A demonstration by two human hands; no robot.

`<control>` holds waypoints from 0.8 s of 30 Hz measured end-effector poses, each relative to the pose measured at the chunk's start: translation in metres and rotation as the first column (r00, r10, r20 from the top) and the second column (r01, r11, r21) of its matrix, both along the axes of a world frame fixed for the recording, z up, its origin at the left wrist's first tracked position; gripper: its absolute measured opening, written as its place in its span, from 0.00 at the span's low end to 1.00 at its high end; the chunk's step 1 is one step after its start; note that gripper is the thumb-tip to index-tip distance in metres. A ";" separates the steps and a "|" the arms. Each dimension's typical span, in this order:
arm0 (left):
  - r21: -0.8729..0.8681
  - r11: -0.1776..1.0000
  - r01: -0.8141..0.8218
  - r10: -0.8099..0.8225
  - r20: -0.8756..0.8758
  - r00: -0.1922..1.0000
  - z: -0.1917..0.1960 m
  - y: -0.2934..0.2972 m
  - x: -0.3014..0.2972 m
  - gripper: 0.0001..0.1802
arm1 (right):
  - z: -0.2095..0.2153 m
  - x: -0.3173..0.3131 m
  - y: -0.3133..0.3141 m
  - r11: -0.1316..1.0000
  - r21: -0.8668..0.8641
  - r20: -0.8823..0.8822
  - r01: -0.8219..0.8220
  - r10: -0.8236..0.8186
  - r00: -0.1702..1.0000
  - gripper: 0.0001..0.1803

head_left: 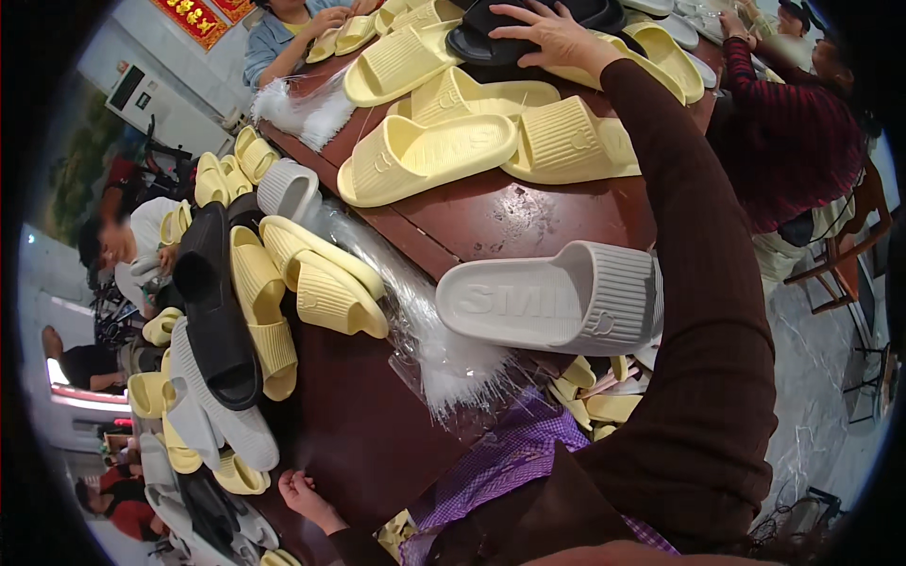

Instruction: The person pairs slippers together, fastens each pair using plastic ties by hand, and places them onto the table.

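Observation:
My right hand (552, 38) reaches across to the far side of the brown table, its fingers spread over a black slide sandal (481, 42). Near the table's close left edge rests my left hand (310, 498), fingers curled in, with nothing visible in them. In front of me a single grey slide sandal (514, 297) lies sole down, its strap to the right. Beyond it are several yellow slide sandals (429, 156), some leaning on others. A bundle of thin clear plastic strands (453, 363) lies left of the grey sandal.
Yellow, grey and black sandals (219, 307) crowd the table's left side. A second white strand bundle (311, 108) lies farther off. More yellow sandals (595, 401) sit below the table edge by my purple checked apron (491, 462). Other people (793, 132) sit around the table.

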State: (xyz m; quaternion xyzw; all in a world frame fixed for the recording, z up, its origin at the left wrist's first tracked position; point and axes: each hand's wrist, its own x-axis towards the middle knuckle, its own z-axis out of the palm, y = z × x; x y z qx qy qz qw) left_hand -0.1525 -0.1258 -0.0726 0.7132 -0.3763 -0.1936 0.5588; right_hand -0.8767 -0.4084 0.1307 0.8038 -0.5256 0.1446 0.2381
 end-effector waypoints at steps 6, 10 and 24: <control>-0.016 0.999 0.045 -0.045 -0.002 0.999 -0.001 0.001 -0.006 0.06 | -0.014 -0.039 -0.033 0.962 -0.105 0.034 -0.252 0.256 0.966 0.33; -0.046 0.997 0.068 -0.069 -0.024 0.997 0.000 0.001 -0.006 0.06 | -0.015 -0.033 -0.050 0.974 -0.084 -0.117 0.210 -0.219 0.969 0.38; -0.089 0.996 0.032 -0.041 -0.102 0.994 0.002 -0.008 -0.009 0.08 | -0.016 0.091 0.070 0.991 0.112 -0.280 0.078 -0.044 0.959 0.38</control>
